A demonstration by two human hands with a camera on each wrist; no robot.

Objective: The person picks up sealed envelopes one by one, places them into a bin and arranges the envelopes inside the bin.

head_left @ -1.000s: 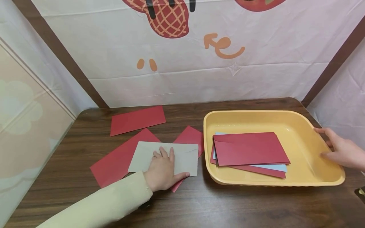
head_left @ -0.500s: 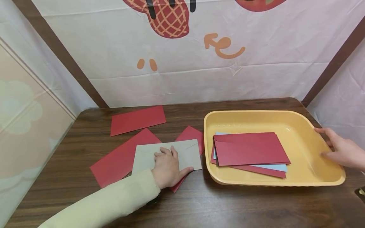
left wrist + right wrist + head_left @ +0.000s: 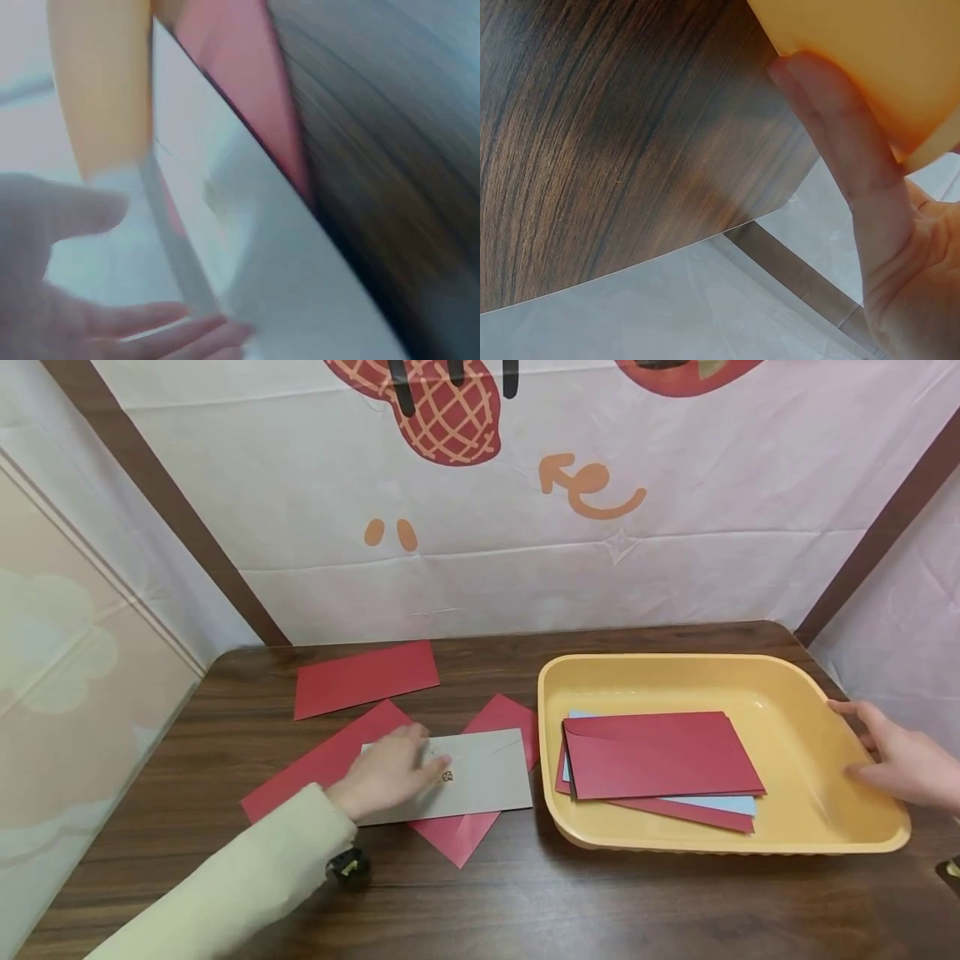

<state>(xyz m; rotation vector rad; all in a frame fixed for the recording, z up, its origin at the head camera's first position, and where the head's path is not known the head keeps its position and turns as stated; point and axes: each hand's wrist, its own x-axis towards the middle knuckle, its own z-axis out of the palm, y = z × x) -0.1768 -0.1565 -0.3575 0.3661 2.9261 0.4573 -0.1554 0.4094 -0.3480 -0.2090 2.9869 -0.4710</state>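
Observation:
In the head view my left hand lies over the left part of a white envelope that bears a small gold print. The left wrist view, blurred, has the thumb well apart from the extended fingers, whose tips come right at the envelope. Beneath the white envelope, one red envelope sticks out to the left and another red envelope shows above and below it. My right hand grips the right rim of a yellow tray, thumb inside, other fingers outside.
Red envelopes and a light blue envelope are stacked in the tray's left half. Farther back on the brown wooden table lies another red envelope. A printed white cloth hangs behind the table.
The white envelope slid slightly right and turned a little. Then my left hand moved left and back across it, uncovering its gold print. My right hand stays on the tray.

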